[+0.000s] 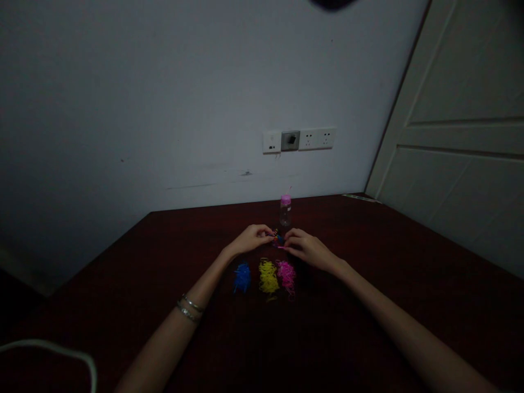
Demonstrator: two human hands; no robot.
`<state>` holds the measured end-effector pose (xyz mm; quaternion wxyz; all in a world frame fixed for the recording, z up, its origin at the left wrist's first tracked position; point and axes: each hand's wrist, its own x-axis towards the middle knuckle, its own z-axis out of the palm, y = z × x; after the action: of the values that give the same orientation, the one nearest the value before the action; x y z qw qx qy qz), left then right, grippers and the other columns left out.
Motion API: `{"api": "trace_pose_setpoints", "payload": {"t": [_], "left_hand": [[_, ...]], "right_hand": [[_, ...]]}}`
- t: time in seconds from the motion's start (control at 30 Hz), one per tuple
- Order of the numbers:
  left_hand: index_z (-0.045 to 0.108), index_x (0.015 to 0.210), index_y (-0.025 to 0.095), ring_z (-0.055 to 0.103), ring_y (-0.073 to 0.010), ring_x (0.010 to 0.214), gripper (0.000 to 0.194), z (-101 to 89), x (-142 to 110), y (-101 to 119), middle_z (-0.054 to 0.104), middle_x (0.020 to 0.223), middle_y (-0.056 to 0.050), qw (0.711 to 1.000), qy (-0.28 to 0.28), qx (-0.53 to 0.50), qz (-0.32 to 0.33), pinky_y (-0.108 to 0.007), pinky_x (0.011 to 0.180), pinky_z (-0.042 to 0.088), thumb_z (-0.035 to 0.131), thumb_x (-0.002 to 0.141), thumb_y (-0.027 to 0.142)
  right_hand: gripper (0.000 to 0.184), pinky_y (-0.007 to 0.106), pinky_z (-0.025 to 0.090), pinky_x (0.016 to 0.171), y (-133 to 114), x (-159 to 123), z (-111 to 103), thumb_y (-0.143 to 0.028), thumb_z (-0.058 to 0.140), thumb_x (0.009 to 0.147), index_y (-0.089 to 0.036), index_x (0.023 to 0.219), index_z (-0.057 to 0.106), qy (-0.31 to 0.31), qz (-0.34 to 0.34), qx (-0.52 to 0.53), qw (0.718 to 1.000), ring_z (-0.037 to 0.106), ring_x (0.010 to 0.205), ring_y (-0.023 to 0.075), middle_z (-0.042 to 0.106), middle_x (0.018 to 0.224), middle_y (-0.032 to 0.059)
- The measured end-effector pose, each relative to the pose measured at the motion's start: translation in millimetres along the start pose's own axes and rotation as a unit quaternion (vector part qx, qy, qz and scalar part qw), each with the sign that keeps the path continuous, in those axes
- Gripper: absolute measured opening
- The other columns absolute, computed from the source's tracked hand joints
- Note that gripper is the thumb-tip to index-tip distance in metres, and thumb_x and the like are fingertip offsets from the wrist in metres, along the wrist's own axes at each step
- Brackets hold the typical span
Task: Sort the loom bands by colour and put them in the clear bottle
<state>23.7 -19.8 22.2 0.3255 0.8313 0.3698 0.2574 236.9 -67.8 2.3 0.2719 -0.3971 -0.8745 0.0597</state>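
Note:
My left hand point(257, 237) pinches the left side of a small multicoloured piece point(276, 237), with blue, orange and yellow bits showing. Thumb and fingers of my right hand point(305, 248) close at its right side, on a thin pink strip point(280, 247) that may be a rubber band or a small hook. The fingers hide much of both. Nearer to me lie three piles of what look like small rubber bands: a blue pile point(242, 277), a yellow pile point(268, 277) and a pink pile point(287, 274).
Just behind my hands a clear bottle with a pink cap point(285, 212) stands on the dark red table point(196, 234). Sockets point(311, 138) sit on the wall behind, and a panelled door point(458, 125) is at the right. A pale cable point(61, 349) crosses the lower left.

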Motion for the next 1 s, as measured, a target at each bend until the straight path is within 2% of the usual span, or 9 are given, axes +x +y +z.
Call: {"api": "trace_pose_setpoints", "payload": {"t": [0.17, 0.27, 0.43, 0.63, 0.77, 1.0], "left_hand": [[0.064, 0.082, 0.009, 0.048, -0.0101, 0.059, 0.029, -4.7, 3, -42, 0.060, 0.068, -0.003, 0.998, 0.050, 0.009, -0.045, -0.019, 0.055, 0.035, 0.052, 0.072, 0.033], [0.065, 0.080, 0.009, 0.047, -0.0101, 0.056, 0.029, -6.4, 2, -55, 0.059, 0.063, -0.003, 0.995, 0.068, 0.019, -0.065, -0.019, 0.052, 0.034, 0.051, 0.071, 0.033], [0.064, 0.078, 0.009, 0.044, -0.0089, 0.049, 0.030, -7.2, 2, -59, 0.053, 0.054, 0.000, 0.994, 0.073, 0.005, -0.084, -0.019, 0.049, 0.032, 0.050, 0.071, 0.034], [0.065, 0.079, 0.008, 0.048, -0.0102, 0.053, 0.030, -6.2, 4, -68, 0.058, 0.061, -0.003, 0.994, 0.071, 0.004, -0.080, -0.020, 0.051, 0.035, 0.050, 0.069, 0.032], [0.066, 0.079, 0.008, 0.048, -0.0103, 0.056, 0.028, -5.6, 4, -71, 0.058, 0.062, -0.003, 0.995, 0.066, 0.025, -0.073, -0.020, 0.052, 0.036, 0.051, 0.067, 0.029], [0.067, 0.080, 0.008, 0.048, -0.0100, 0.054, 0.028, -3.5, 3, -69, 0.060, 0.062, -0.003, 0.994, 0.059, 0.047, -0.076, -0.020, 0.052, 0.036, 0.050, 0.067, 0.026]], "right_hand": [[0.019, 0.028, 0.046, 0.076, 1, -2, 8, -0.033, 0.048, 0.083, -0.022, 0.084, 0.063, -0.046, 0.003, -0.024, 0.999, 0.051, 0.094, 0.0169, 0.052, 0.103, 0.0046], [0.019, 0.030, 0.045, 0.078, 1, -1, 11, -0.033, 0.048, 0.083, -0.023, 0.086, 0.064, -0.061, -0.004, -0.036, 0.997, 0.050, 0.095, 0.0176, 0.053, 0.103, 0.0044], [0.019, 0.030, 0.045, 0.079, -1, -1, 10, -0.033, 0.048, 0.083, -0.024, 0.088, 0.064, -0.063, -0.013, -0.029, 0.997, 0.050, 0.097, 0.0180, 0.053, 0.104, 0.0041], [0.020, 0.032, 0.044, 0.082, 16, -2, -1, -0.029, 0.046, 0.084, -0.023, 0.091, 0.064, -0.006, 0.010, -0.026, 1.000, 0.049, 0.096, 0.0176, 0.053, 0.103, 0.0051], [0.020, 0.034, 0.044, 0.083, 25, -2, -4, -0.028, 0.047, 0.083, -0.022, 0.088, 0.065, 0.007, 0.020, -0.025, 0.999, 0.049, 0.095, 0.0182, 0.054, 0.102, 0.0059], [0.023, 0.033, 0.043, 0.083, 11, -1, 1, -0.029, 0.044, 0.085, -0.021, 0.086, 0.065, -0.012, 0.006, -0.022, 1.000, 0.049, 0.094, 0.0182, 0.054, 0.101, 0.0064]]}}
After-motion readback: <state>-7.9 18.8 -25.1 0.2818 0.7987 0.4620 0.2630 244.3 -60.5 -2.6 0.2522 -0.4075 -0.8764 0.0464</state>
